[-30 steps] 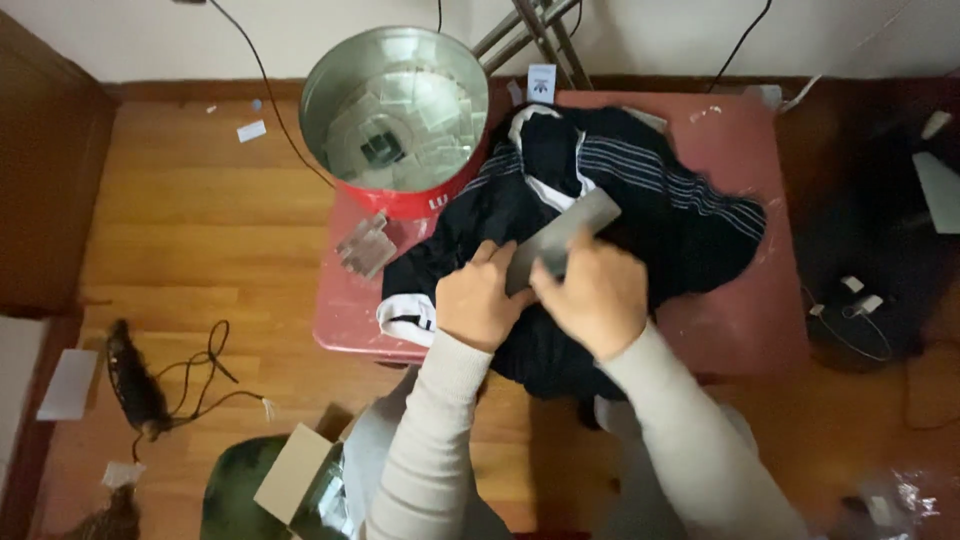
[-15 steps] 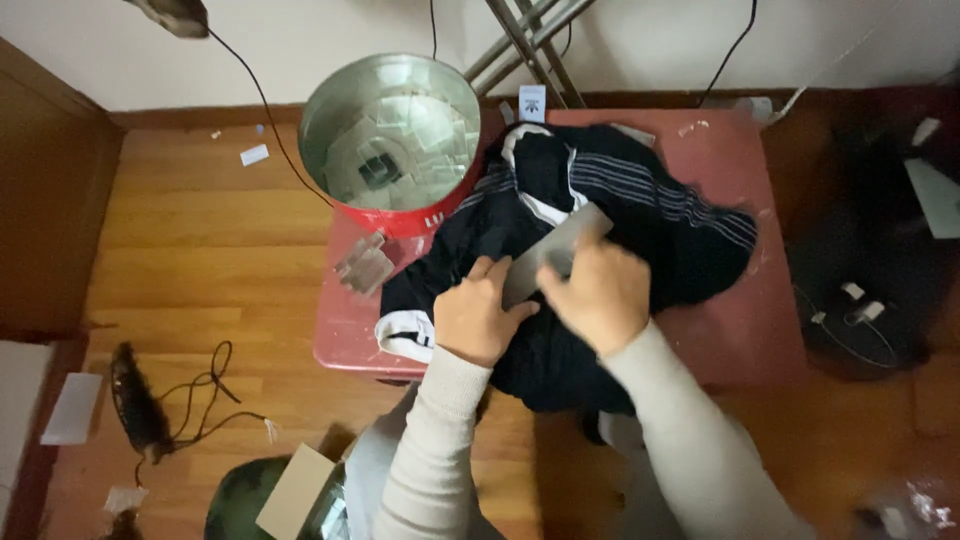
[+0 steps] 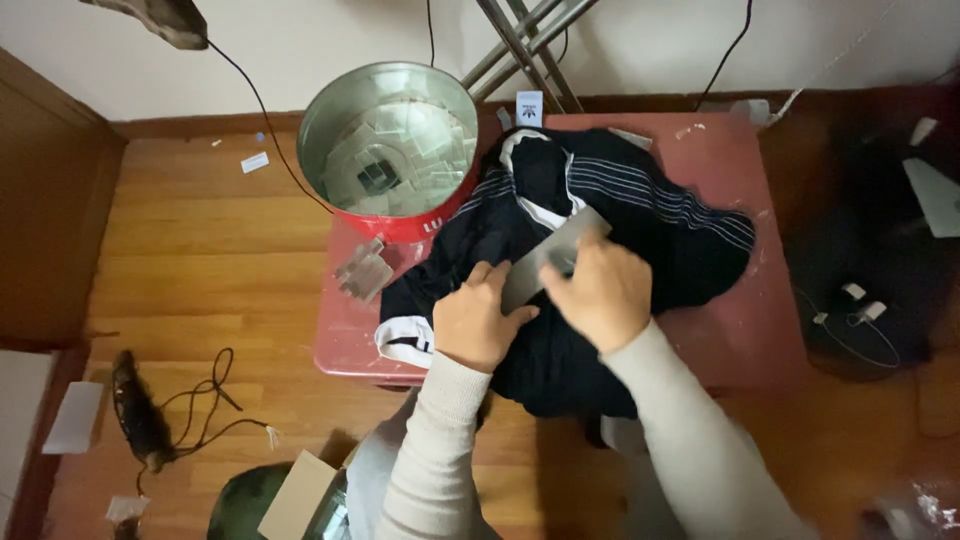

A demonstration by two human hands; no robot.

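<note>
A black garment with thin white stripes lies crumpled on a red table. On top of it is a flat grey card-like sheet. My right hand grips that sheet from its near side. My left hand rests beside it, fingers curled against the sheet's left edge and the dark fabric. A white cuff with black bands sticks out at the garment's left end.
A large round metal tin with a red outside stands at the table's back left, with clear packets inside. More clear packets lie in front of it. Cables trail over the wooden floor at left. A dark bag sits at right.
The view has shifted slightly, so the table and tin sit a little lower in the frame. Both hands stay on the grey sheet atop the garment, shifting only slightly.
</note>
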